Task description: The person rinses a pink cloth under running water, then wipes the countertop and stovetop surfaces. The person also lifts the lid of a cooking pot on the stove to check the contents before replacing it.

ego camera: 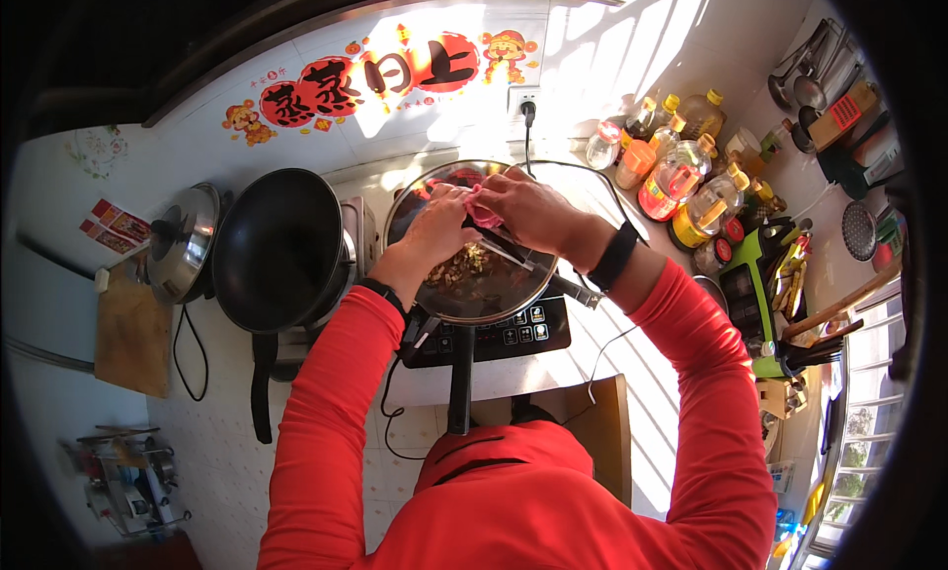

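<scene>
Both of my hands meet above a wide frying pan [422,303] on the black induction cooker [511,340]. Between the fingers of my left hand [437,229] and my right hand [529,211] is a piece of pink, raw-looking food [483,209], perhaps meat. Chopped food [470,263] lies in the pan below, beside my left hand. A utensil with a dark handle [581,292] crosses the pan's right rim under my right hand; its far end is hidden. The pan's black handle [461,381] points towards my body.
A black wok [278,252] stands left of the pan, near a steel lid [181,248] and a wooden cutting board [132,329]. Oil and sauce bottles [678,178] crowd the back right. A cord runs to the wall socket [524,100]. A green utensil holder [752,292] is at the right.
</scene>
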`<act>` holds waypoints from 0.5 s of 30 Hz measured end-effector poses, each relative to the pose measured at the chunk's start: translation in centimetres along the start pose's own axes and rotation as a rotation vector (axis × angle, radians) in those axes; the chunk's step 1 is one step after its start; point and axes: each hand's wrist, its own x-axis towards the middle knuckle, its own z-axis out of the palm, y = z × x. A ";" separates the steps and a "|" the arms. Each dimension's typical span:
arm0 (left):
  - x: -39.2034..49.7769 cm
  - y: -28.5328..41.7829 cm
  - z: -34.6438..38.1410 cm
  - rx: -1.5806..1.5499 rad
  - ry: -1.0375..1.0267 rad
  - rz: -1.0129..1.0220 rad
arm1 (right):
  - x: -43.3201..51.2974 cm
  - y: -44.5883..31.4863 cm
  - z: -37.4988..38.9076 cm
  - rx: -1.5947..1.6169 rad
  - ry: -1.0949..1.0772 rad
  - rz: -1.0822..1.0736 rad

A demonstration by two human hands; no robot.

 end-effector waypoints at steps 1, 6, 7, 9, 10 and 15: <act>0.1 -0.3 0.0 -0.032 0.008 0.033 | 0.4 0.0 0.5 -0.045 -0.118 -0.113; 0.1 -0.6 -0.4 -0.063 0.007 0.069 | -3.8 1.3 -1.9 0.095 -0.218 -0.177; 0.1 -0.3 -0.4 -0.071 0.003 0.065 | -4.7 2.4 -3.2 0.141 -0.259 -0.230; 0.0 0.5 -0.5 -0.030 -0.010 0.040 | -4.8 5.2 -5.2 0.317 -0.363 -0.363; -0.1 1.0 -0.4 0.002 -0.003 0.038 | -4.4 6.8 -5.9 0.416 -0.527 -0.215; -0.8 2.7 0.0 0.139 -0.018 0.004 | 1.3 13.9 -3.0 0.354 -0.444 0.041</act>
